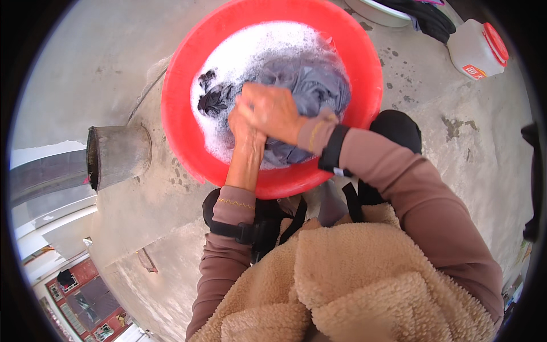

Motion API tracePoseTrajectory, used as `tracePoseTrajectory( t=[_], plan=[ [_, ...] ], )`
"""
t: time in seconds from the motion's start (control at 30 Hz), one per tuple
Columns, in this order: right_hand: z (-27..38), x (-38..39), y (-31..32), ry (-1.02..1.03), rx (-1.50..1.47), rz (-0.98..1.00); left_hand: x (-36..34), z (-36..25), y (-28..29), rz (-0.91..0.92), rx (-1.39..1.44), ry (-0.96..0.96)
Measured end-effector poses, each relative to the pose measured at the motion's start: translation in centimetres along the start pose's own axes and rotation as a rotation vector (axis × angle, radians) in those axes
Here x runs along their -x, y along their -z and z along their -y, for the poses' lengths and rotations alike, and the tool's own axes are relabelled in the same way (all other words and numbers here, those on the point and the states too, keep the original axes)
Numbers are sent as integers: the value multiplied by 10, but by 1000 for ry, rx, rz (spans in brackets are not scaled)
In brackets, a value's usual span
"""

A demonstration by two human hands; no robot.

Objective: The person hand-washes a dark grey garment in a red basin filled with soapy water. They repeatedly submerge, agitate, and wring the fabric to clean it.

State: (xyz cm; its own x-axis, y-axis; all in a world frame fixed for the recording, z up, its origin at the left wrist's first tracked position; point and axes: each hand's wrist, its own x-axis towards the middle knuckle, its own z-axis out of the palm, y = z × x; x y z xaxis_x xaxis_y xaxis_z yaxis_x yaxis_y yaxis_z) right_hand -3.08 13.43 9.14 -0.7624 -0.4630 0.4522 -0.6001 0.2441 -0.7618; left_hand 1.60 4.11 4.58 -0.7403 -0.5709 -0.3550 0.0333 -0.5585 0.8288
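In a large red basin (179,108) of white suds (245,48), a wet grey-blue garment (319,85) lies bunched, mostly at the right. A darker, nearly black piece of cloth (213,101) pokes out of the foam at the left; whether it belongs to the same garment I cannot tell. Over the basin's middle my two hands press together, closed on the wet cloth. My right hand (273,111) crosses over my left hand (242,122) and hides most of its fingers. Both forearms, in brownish-pink sleeves with black straps, reach in from below.
A white plastic jar (470,48) with a red lid stands on the concrete floor at the far right. Beside it, a pale basin (382,12) has dark clothing (430,20) at its edge. A grey cylindrical pipe (122,157) sits left of the red basin. Wet spots mark the floor.
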Motion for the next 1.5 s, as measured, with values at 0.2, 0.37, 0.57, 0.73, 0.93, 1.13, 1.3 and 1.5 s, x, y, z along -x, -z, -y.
tracePoseTrajectory(
  t=[0.2, 0.37, 0.57, 0.73, 0.93, 1.13, 1.3, 1.5],
  plan=[
    [2, -4, -5, 73, -38, -94, 6, 13, 2, -40, 150, -54],
    [-24, -14, -2, -127, 140, 86, 12, -6, -5, -85, -67, 105],
    [-94, -55, 16, -175, -151, 538, 19, -45, -9, 28, -81, -62],
    [-89, -48, 34, -548, -595, 890, 2, -50, 0, -154, -252, -233],
    [-67, -28, 28, -324, -608, 936, -4, -35, -1, -183, -385, -338],
    [-69, -43, 42, -520, -896, 503, 11, -61, 5, -366, -842, -660],
    [-54, -64, 71, -353, -1255, 446, 24, -57, 17, -28, -1001, 121],
    [-46, -51, 60, -469, -1237, 645, 13, -34, 24, 158, -60, 26]
  ],
)
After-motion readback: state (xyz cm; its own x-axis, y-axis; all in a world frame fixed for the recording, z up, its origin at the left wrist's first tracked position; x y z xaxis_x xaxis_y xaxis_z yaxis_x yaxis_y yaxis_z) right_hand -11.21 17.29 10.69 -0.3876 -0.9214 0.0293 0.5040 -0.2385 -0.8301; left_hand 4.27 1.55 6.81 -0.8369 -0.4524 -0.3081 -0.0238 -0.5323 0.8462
